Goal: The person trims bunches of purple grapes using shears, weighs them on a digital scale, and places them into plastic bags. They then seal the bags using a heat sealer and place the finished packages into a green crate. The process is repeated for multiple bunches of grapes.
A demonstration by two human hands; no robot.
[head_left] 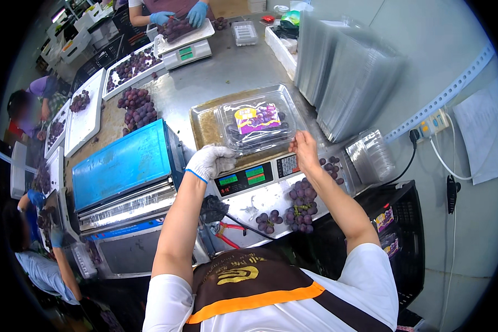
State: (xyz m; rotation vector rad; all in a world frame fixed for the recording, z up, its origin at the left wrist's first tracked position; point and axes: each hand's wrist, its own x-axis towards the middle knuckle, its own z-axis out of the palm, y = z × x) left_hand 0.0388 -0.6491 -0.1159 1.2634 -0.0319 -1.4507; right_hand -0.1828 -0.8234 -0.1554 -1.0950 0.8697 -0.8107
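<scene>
Head view, gloved left hand [211, 160] fingers curled, bare right hand [304, 147] fingers pinching clear grape box [258, 120]

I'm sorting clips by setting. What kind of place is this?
Most likely a fruit packing line. A clear clamshell of purple grapes sits on a digital scale, stacks of empty clear containers wait alongside, and co-workers handle grapes on white trays.

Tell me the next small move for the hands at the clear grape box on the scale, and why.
Probably press the lid shut along the near edge: the clear box of purple grapes sits on the scale tray, with the gloved left hand and bare right hand both at its near rim.
</scene>
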